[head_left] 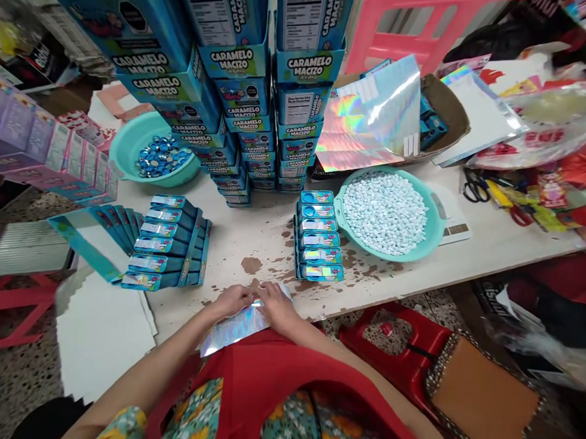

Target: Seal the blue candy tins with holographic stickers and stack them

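At the table's front edge, a shiny holographic sheet [235, 329] lies against the red apron. My left hand [232, 301] is closed, its fingers pinching the sheet near its upper edge. Beside it, my right hand [277, 306] is closed on the same sheet, thumb and fingertips almost touching the left hand. What lies between the fingertips is too small to make out. Ahead and to the right stands a row of small blue candy boxes [320, 238] in a display carton. More blue boxes [155, 245] stand in an open carton on the left.
Tall stacks of blue cartons [251, 122] rise at the back. A turquoise basin [432, 235] holds small white candies; another turquoise bowl [122, 146] holds blue round pieces. Holographic sheets [371, 119], scissors [476, 187] and bags lie to the right. A red chair [409, 337] stands at the front right.
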Available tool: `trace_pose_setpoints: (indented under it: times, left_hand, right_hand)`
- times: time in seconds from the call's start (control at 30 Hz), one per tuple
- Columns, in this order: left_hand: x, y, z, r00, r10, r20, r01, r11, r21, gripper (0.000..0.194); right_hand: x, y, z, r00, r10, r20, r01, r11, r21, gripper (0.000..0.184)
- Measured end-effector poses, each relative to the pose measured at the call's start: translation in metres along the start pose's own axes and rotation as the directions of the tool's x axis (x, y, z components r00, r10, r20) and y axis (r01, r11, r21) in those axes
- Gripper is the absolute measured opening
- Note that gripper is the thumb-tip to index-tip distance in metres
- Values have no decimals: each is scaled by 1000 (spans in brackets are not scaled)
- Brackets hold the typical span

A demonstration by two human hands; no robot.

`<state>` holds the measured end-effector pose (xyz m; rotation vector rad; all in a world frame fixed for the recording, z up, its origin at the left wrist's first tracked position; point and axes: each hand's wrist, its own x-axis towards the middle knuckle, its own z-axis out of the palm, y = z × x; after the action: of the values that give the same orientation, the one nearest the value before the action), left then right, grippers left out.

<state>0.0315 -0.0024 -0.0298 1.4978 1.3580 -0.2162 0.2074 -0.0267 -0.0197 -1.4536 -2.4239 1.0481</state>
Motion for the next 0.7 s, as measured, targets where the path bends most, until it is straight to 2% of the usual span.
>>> trace_pose_setpoints:
  times: [0.1, 0.27, 0.37, 0.47, 0.57, 0.7]
  left_hand:
    - [4, -5, 2, 1000, -24, -14, 24, 998, -55, 22]
    - [9, -13, 5, 999, -52, 15, 53, 991, -120, 18]
    - [11, -13, 4, 998, -42, 37, 48, 986, -158, 20]
    - [12, -16, 3, 998, -33, 57, 43, 981, -188, 19]
    - [14, -22, 7, 998, -32, 53, 45, 962, -271, 17]
    - [18, -27, 14, 997, -67, 45, 79, 923, -377, 12]
  right_hand:
    - [-1, 7, 10, 993, -67, 96, 79, 988, -135, 41]
    - [-9, 9, 2, 976, -171, 133, 197, 955, -222, 30]
    - [-10, 11, 1, 990, -118, 82, 131, 975, -177, 27]
    - [-8, 13, 6, 996, -60, 63, 68, 988, -137, 42]
    - [-7, 14, 12, 991, -93, 99, 108, 982, -153, 51]
    - [-8, 16, 12, 978, -160, 138, 186, 960, -208, 46]
